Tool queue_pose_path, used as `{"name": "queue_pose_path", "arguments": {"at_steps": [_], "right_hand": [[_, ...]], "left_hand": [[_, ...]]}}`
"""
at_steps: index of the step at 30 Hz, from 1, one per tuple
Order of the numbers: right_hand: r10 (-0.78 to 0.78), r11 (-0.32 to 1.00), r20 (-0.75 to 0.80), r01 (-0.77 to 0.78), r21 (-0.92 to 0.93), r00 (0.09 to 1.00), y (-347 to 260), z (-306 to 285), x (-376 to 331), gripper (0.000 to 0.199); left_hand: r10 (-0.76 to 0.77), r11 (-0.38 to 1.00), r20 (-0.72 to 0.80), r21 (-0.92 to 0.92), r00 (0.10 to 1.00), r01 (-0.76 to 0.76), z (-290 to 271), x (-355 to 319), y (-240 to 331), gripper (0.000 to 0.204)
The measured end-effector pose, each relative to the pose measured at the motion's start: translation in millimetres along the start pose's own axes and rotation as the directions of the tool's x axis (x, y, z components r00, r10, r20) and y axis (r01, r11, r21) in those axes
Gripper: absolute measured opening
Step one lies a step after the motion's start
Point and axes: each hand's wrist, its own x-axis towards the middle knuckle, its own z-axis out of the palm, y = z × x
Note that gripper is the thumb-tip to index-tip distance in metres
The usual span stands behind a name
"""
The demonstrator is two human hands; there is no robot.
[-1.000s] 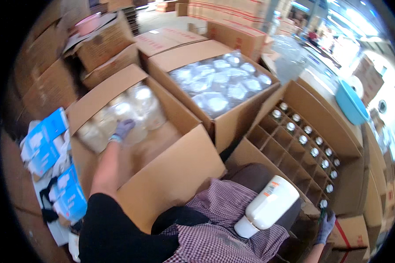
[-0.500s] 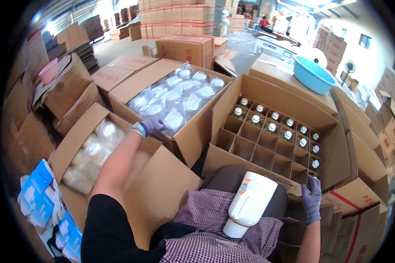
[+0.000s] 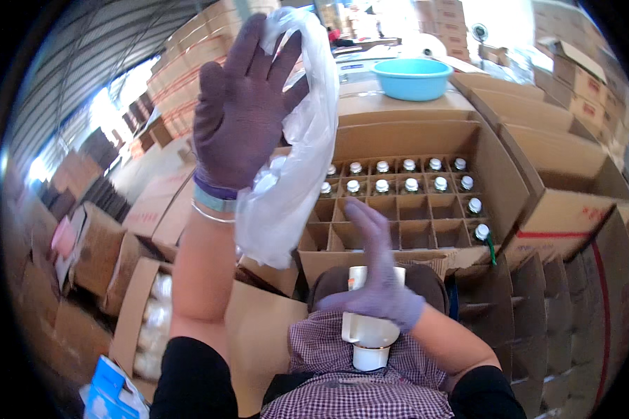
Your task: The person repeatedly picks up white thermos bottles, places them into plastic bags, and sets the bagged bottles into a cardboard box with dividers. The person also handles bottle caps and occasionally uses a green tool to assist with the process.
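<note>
My left hand [image 3: 243, 105], in a purple glove, is raised high in front of the camera and holds a clear plastic bag [image 3: 293, 174] that hangs down from its fingers. Whether anything is inside the bag I cannot tell. My right hand [image 3: 377, 272], also gloved, is flat with fingers stretched, just over a white plastic jug [image 3: 367, 339] lying on my lap. Beyond it stands an open carton with cardboard dividers [image 3: 398, 234]. Its back rows hold capped bottles [image 3: 409, 166]; the near cells are empty.
A blue basin [image 3: 412, 77] sits on boxes behind the carton. At lower left an open box [image 3: 150, 321] holds plastic-wrapped bottles, with blue packets [image 3: 112, 391] beside it. Stacked cartons [image 3: 573, 195] stand close on the right and all around.
My left hand rose from the box at the left, bringing up the plastic bag. My right hand moved from the carton's right edge to above the white jug. The view tilted upward.
</note>
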Motion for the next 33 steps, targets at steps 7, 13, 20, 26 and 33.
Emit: {"name": "queue_pose_path", "arguments": {"at_steps": [7, 13, 20, 26, 33], "right_hand": [[0.553, 0.818, -0.277, -0.449, 0.359, 0.786, 25, 12, 22, 0.057], [0.577, 0.769, -0.264, -0.406, 0.494, 0.773, 60, -24, 7, 0.026], [0.481, 0.877, -0.099, -0.48, 0.04, 0.871, 103, -29, -19, 0.024], [0.378, 0.68, -0.065, -0.325, -0.658, 0.924, 174, -67, -69, 0.02], [0.314, 0.871, 0.333, -0.131, -0.473, 0.889, 153, -73, -127, 0.022]], "left_hand": [[-0.15, 0.892, -0.31, 0.367, 0.939, 0.264, -1, -28, -112, 0.091], [-0.005, 0.281, -0.428, 0.867, 0.904, 0.412, 44, -127, -155, 0.069], [-0.074, 0.773, -0.815, 0.317, 0.575, 0.549, -18, -163, -158, 0.034], [-0.338, 0.94, -0.807, -0.268, 0.485, 0.209, -88, -246, -161, 0.038], [-0.221, 0.491, -0.76, 0.455, 0.611, 0.743, -26, -329, -181, 0.031]]}}
